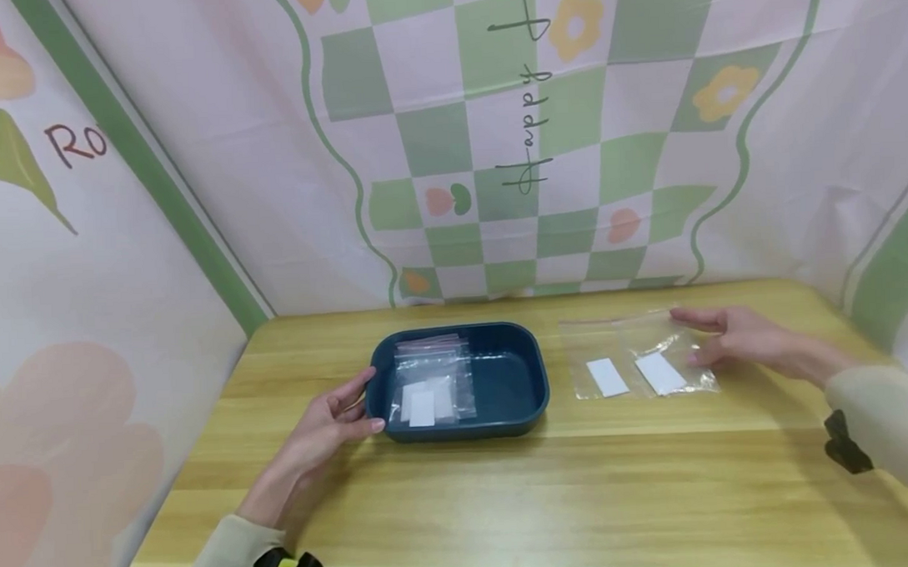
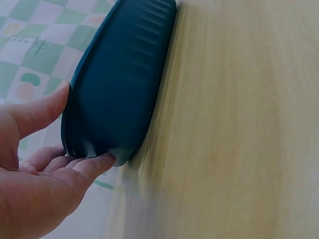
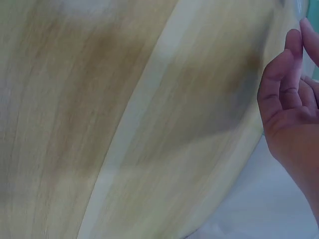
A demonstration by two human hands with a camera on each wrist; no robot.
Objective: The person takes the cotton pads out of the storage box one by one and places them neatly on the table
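A dark blue rectangular container [image 1: 512, 382] with rounded corners sits on the table. My left hand [image 1: 327, 423] grips its left end, thumb and fingers spread along the end. In the left wrist view, my left hand [image 2: 55, 164] is against the container's [image 2: 117, 74] rim and end wall. Several clear zip bags [image 1: 433, 376] with white pieces lie inside its left half. To the right of the container, two clear zip bags [image 1: 654, 339] overlap on the table, each showing a white rectangle [image 1: 660, 374]. My right hand [image 1: 749, 340] touches the right-hand bag's right side, index finger extended and thumb apart from it.
The wooden table [image 1: 491, 499] extends in front of the container. Behind it hangs a checked green and white cloth [image 1: 512, 223] with flowers. Another printed cloth panel [image 1: 124, 287] stands along the left edge. Dark devices [image 1: 846, 443] are strapped at the wrists.
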